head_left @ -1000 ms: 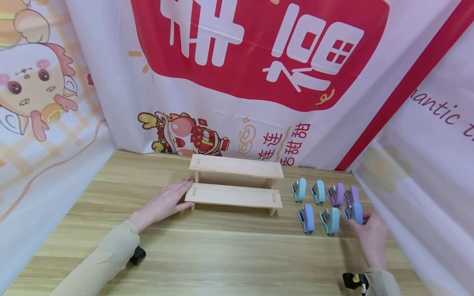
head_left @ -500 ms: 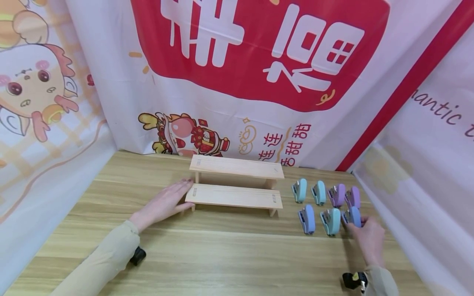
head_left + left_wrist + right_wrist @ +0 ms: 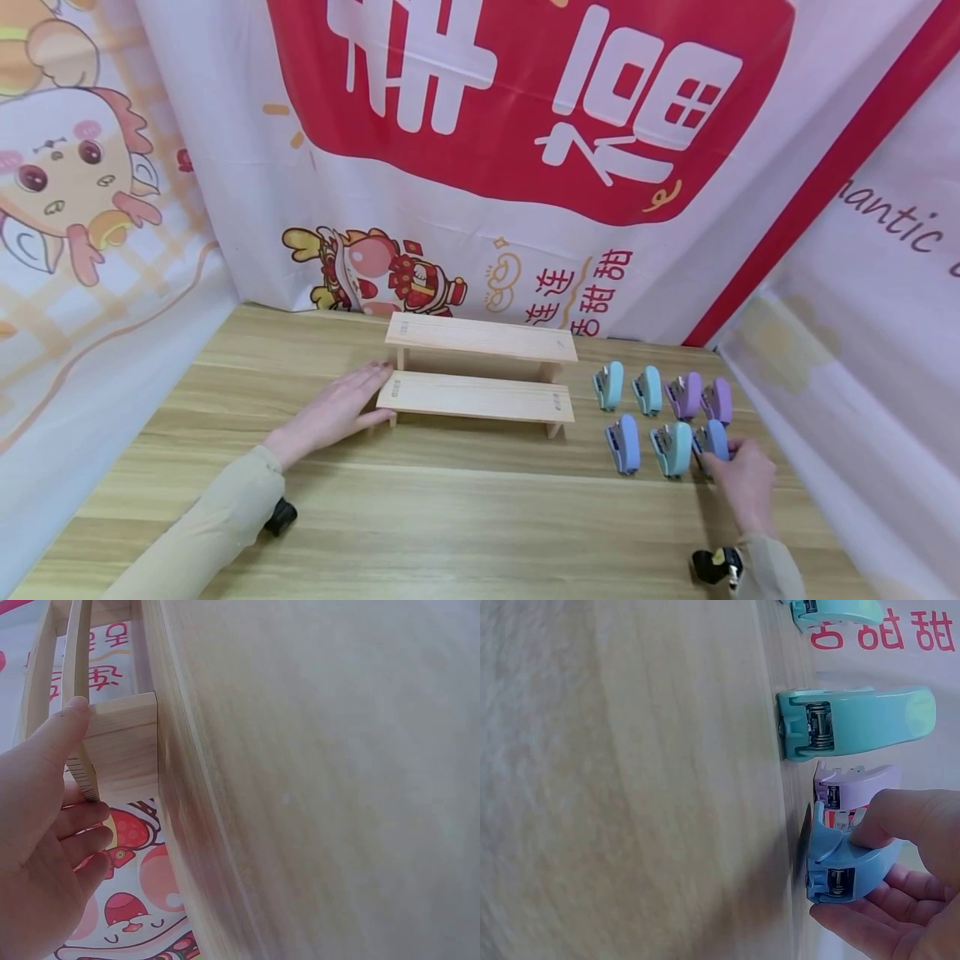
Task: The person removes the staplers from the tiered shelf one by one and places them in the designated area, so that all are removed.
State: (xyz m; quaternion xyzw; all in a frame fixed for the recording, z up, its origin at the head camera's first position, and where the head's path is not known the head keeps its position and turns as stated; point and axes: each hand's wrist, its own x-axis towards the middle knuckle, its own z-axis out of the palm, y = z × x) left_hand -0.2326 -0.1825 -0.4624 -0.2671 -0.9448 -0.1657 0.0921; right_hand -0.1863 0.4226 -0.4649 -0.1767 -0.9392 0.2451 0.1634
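In the head view my left hand [image 3: 337,410] holds the left end of a two-step wooden shelf [image 3: 476,398]. Its thumb lies at the front corner of the lower board and its fingers along the end, as the left wrist view also shows. At the right, my right hand [image 3: 742,482] pinches a blue stapler [image 3: 851,859] between thumb and fingers. That stapler sits low at the right end of the front row; whether its base touches the table I cannot tell. Beside it stands a teal stapler [image 3: 672,448], then another blue stapler [image 3: 624,444].
Behind the front row stand two light teal staplers [image 3: 609,385] and two purple staplers [image 3: 686,395]. Printed cloth [image 3: 480,183] hangs behind the wooden table [image 3: 465,525] and along both sides. The shelf stands near the back cloth, left of the staplers.
My right hand has lowered the blue stapler toward the table, slightly left and nearer the front, uncovering more of the purple stapler behind. My left hand stays at the shelf.
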